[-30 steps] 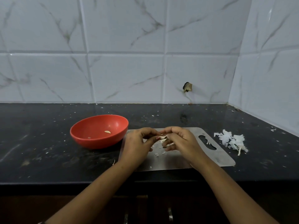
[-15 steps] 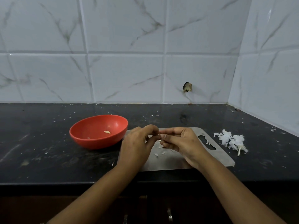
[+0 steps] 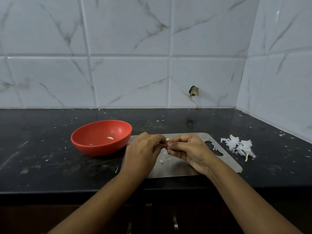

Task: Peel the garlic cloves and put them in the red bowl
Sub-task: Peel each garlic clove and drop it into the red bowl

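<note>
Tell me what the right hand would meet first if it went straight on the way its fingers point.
The left hand. The right hand points left, its fingertips meeting the left's round what looks like a garlic clove above the steel board. The red bowl lies beyond it.

Black glossy counter (image 3: 168, 122), smeared with dust, runs along the tiled wall into the right corner. Left of centre on it is a red bowl (image 3: 94, 149), upright. Just right of the bowl a grey metal board (image 3: 175, 168) lies flat and slightly skewed, handle cut-out to the right. Its far left corner meets the bowl's side; contact unclear. Right of the board and apart from it is a white peel pile (image 3: 238, 146). Pale flecks (image 3: 157, 121) are scattered across the surface. One curled sliver (image 3: 116, 169) lies by the board's left edge.
</note>
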The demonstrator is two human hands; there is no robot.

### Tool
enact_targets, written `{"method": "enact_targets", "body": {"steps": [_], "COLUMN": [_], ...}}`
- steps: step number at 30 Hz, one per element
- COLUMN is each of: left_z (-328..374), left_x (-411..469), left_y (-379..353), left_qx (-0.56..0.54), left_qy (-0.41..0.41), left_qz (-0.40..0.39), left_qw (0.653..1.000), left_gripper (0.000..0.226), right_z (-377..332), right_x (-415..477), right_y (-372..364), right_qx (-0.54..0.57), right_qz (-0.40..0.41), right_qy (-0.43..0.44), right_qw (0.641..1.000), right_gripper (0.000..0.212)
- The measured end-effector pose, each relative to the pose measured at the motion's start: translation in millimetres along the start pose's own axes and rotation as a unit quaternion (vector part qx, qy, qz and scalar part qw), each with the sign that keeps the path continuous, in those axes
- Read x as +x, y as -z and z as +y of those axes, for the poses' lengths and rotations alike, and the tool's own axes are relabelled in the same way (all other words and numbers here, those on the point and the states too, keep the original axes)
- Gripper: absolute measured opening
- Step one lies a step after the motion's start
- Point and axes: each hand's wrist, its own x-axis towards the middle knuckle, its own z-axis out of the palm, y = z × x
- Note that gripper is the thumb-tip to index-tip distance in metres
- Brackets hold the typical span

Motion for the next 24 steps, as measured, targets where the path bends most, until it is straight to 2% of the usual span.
{"method": "enact_targets", "body": {"steps": [4, 14, 24], "left_z": [2.6, -3.6, 3.2], "left_x": [1.4, 2.4, 3.0], "left_y": [1.4, -8.2, -5.2], "left_qx": [0.013, 0.058, 0.054], "left_qy": [-0.031, -0.032, 0.003], "left_qz": [0.000, -0.140, -0.143], "left_qw": [0.999, 0.988, 0.988], "left_gripper": [0.005, 0.012, 0.011], "right_z": [0.4, 6.3, 8.3], "right_x": [0.3, 2.1, 5.2], "right_y": [-0.4, -0.7, -4.1], "right_qx": [-0.004, -0.026, -0.006], "right_qz": [0.007, 0.008, 0.013], "right_qy": [-0.004, 0.001, 0.012], "right_qw": [1.000, 1.000, 1.000], "right_gripper": [0.013, 0.010, 0.014]}}
